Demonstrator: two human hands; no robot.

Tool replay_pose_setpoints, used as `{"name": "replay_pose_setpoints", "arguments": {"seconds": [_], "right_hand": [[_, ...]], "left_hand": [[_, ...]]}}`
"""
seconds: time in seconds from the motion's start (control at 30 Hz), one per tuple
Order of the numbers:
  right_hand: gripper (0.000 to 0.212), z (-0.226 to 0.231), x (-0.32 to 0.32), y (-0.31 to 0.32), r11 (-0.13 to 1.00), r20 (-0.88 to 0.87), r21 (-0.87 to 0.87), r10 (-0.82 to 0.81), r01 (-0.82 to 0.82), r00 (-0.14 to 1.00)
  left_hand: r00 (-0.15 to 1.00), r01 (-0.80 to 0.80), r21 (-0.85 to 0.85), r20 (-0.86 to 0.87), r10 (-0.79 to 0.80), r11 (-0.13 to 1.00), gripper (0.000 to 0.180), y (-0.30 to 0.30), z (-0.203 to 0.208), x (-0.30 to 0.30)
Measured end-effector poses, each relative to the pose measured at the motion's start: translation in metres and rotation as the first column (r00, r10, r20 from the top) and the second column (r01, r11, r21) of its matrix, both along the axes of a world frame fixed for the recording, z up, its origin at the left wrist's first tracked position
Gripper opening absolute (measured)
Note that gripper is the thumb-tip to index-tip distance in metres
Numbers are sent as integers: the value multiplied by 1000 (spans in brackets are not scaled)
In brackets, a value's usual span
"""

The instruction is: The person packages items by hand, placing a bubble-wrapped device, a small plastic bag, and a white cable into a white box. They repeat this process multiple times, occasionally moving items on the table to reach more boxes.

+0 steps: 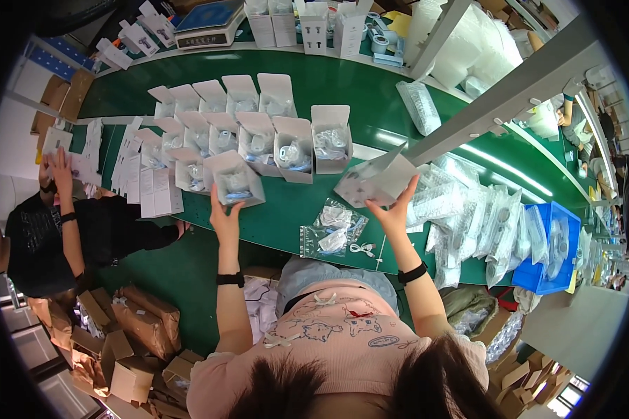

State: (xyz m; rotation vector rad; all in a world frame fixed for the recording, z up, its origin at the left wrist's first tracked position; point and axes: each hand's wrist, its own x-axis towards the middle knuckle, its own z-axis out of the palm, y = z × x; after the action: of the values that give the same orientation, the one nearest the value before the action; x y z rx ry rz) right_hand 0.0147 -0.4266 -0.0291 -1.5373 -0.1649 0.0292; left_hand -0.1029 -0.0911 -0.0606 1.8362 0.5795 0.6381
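My left hand (225, 218) grips the near side of an open white box (257, 190) whose flap stands up; clear-bagged parts (236, 184) show inside it. In my right hand (397, 211) another white box (391, 176) is tilted, held by its near right edge; its inside is hidden. Several open white boxes (291, 130) stand in rows just beyond my left hand, with bagged white and blue pieces in them. Between my hands lie small clear bags (333, 241) with white items and a coiled white cable (363, 248) on the green table (276, 234).
Bubble-wrapped packages (461, 227) pile up at right beside a blue bin (576, 241). A grey metal post (496, 87) slants over the table. Flat white cartons (129, 167) lie at left, near another person (38, 241). A scale (208, 28) sits on the back shelf.
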Motion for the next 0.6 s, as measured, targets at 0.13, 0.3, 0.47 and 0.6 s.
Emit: {"name": "replay_pose_setpoints", "arguments": {"seconds": [0.13, 0.3, 0.47, 0.6], "right_hand": [[114, 32, -19, 5, 994, 185, -111, 7, 14, 983], [110, 22, -29, 11, 993, 265, -87, 106, -86, 958], [91, 98, -3, 32, 903, 595, -393, 395, -175, 700], [66, 75, 50, 19, 847, 468, 104, 421, -521, 777]], "left_hand": [[958, -17, 334, -264, 111, 943, 81, -12, 35, 0], [1000, -21, 513, 27, 8, 858, 103, -77, 112, 8], [870, 272, 466, 256, -423, 842, 122, -148, 138, 41], [776, 364, 350, 398, -489, 863, 121, -126, 124, 55]]}}
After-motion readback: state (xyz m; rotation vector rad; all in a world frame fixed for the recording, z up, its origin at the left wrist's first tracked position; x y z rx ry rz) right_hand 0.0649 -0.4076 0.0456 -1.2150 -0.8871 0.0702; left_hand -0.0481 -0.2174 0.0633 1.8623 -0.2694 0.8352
